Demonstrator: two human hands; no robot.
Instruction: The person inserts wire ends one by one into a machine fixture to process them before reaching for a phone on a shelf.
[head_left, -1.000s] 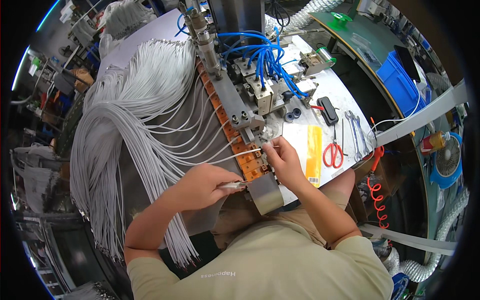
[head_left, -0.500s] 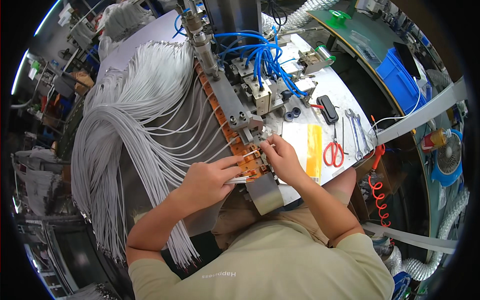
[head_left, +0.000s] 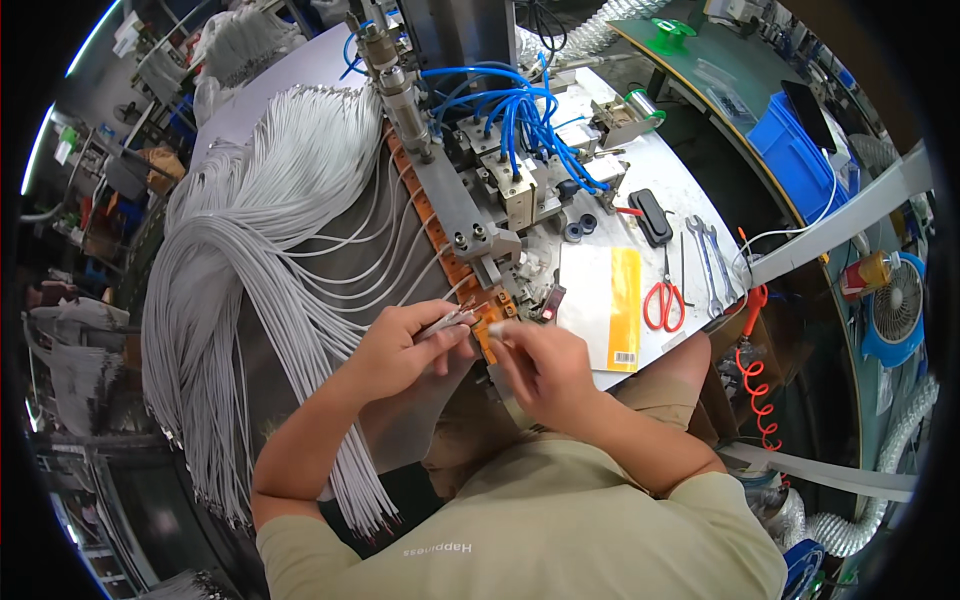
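My left hand (head_left: 405,345) is closed around several white cables (head_left: 445,322) whose stripped ends point toward the orange fixture strip (head_left: 487,318). These cable ends lie just above the strip's near end. Beside them my right hand (head_left: 550,372) is bent with its fingers drawn in, smeared by motion; whether anything is between its fingertips I cannot make out. Single white cables run from a large grey-white cable bundle (head_left: 240,250) into slots along the strip. Over the strip stands a machine with a steel bar (head_left: 450,205).
Blue air hoses (head_left: 520,100) cross the machine. On the white table to the right lie a white-and-yellow packet (head_left: 600,305), red-handled scissors (head_left: 663,305), wrenches (head_left: 710,265) and a black case (head_left: 652,218). A red coiled hose (head_left: 755,395) hangs at the table's edge.
My left hand has lifted the cables off the strip's near end and turned them. My right hand has drawn back toward me from the machine's tip, uncovering a small dark block there.
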